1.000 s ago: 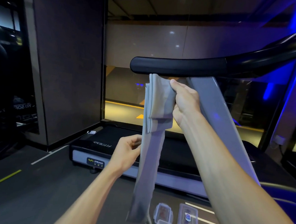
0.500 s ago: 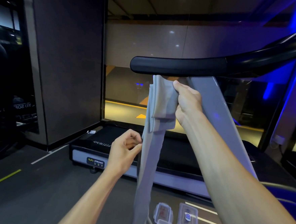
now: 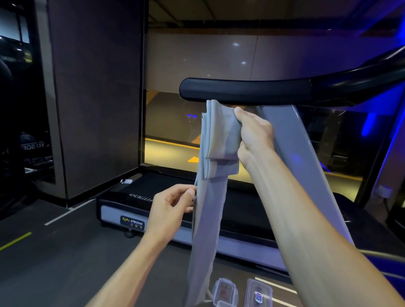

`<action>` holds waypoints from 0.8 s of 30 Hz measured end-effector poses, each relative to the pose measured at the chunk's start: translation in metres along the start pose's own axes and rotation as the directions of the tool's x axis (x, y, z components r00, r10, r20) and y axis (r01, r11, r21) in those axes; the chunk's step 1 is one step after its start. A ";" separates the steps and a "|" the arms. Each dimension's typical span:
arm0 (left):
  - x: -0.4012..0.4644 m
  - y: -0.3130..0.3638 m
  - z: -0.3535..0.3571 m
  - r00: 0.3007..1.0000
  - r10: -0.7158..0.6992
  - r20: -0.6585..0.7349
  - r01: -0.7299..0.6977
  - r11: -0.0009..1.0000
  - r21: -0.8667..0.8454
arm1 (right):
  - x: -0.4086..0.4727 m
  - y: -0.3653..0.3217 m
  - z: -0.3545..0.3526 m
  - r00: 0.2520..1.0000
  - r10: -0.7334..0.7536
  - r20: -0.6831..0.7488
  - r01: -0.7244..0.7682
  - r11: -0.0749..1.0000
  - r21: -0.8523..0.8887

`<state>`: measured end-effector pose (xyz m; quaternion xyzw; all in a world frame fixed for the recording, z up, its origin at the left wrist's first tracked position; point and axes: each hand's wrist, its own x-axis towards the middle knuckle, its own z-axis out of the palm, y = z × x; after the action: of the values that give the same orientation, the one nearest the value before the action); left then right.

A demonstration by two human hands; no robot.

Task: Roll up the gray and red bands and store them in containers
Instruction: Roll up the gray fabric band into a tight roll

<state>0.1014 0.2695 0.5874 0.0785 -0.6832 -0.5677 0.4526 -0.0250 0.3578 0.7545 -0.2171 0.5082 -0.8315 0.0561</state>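
The gray band (image 3: 208, 216) looks soft and floppy (light too, I think); the right hand (image 3: 254, 135) grips its folded top; the left hand (image 3: 172, 205) pinches its edge, a good place to hold.

Plain gray band (image 3: 208, 216); black handrail (image 3: 249, 92) on a gray upright (image 3: 299, 160); black treadmill deck (image 3: 160, 193) with silver trim and a yellow-and-white label (image 3: 132, 222); dark floor (image 3: 45, 262) with white and yellow lines; clear containers (image 3: 258, 295).

A gym: a treadmill (image 3: 217, 202) on marked flooring.
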 end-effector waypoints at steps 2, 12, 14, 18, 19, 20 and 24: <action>-0.002 0.003 0.003 1.000 -0.005 -0.017 0.005 1.000 -0.011 | 0.001 0.000 0.002 1.000 0.005 -0.007 -0.005 1.000 0.006; 0.003 0.002 0.004 0.999 0.003 -0.040 0.004 0.986 0.167 | 0.005 -0.003 0.001 0.999 0.035 -0.031 -0.034 0.999 0.008; 0.006 0.003 0.002 0.999 0.034 -0.027 -0.024 0.954 0.300 | 0.005 -0.003 -0.001 0.998 0.043 -0.040 -0.041 0.998 0.046; 0.010 0.002 0.002 1.000 0.012 0.007 -0.013 0.911 0.412 | -0.001 -0.002 -0.002 0.997 0.045 -0.071 -0.041 0.998 0.057; 0.009 0.000 0.002 1.000 0.001 0.026 -0.011 0.911 0.412 | -0.002 -0.002 -0.002 0.996 0.042 -0.076 -0.038 0.998 0.057; 0.008 0.000 0.002 0.999 -0.006 0.049 -0.014 0.914 0.405 | -0.003 -0.004 -0.002 0.996 0.042 -0.078 -0.037 0.997 0.060; 0.003 -0.006 0.004 0.994 -0.034 0.103 -0.004 0.936 0.351 | -0.008 -0.007 -0.001 0.996 0.047 -0.078 -0.044 0.998 0.051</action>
<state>0.0951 0.2684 0.5841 0.1325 -0.7960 -0.4438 0.3896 -0.0175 0.3642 0.7584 -0.1710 0.4943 -0.8502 0.0602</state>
